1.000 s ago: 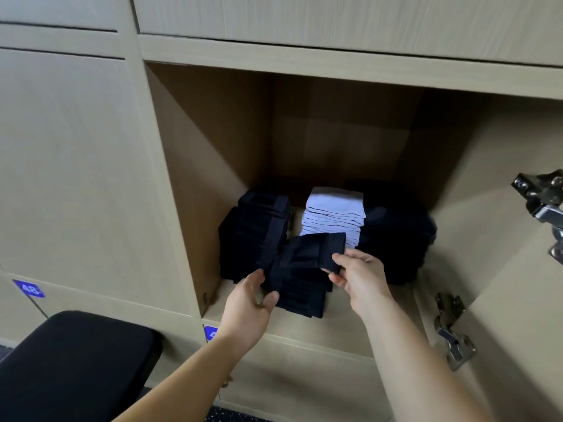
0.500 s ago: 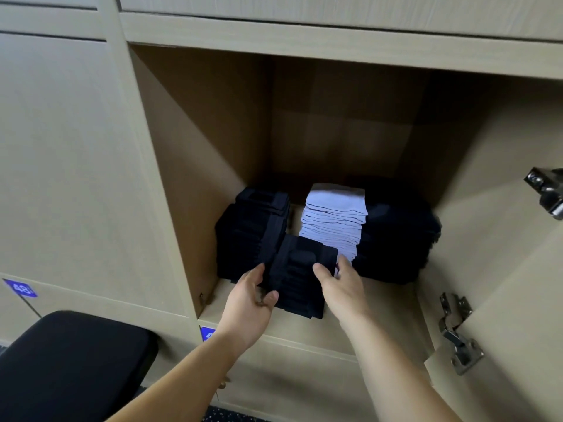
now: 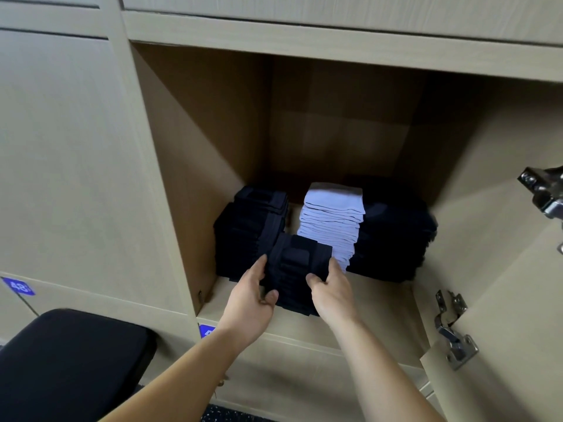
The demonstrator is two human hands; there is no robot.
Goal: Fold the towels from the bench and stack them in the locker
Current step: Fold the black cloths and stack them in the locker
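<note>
A short stack of folded navy towels [image 3: 294, 274] stands at the front of the open locker's floor [image 3: 377, 303]. My left hand [image 3: 251, 295] grips its left side, thumb against the front. My right hand [image 3: 330, 286] grips its right side, thumb on the front face. Behind it stand three more stacks: navy towels [image 3: 246, 229] on the left, white towels [image 3: 332, 222] in the middle, navy towels [image 3: 393, 236] on the right.
The locker door [image 3: 518, 300] hangs open at the right with two metal hinges [image 3: 454, 336]. A black padded bench [image 3: 70, 363] sits at the lower left. Closed locker doors [image 3: 61, 162] fill the left, one with a blue number tag [image 3: 18, 286].
My right hand let go of the top towel's corner and slid down to grip the stack's right side. The top towel now lies flat on the stack. My left hand stayed.
</note>
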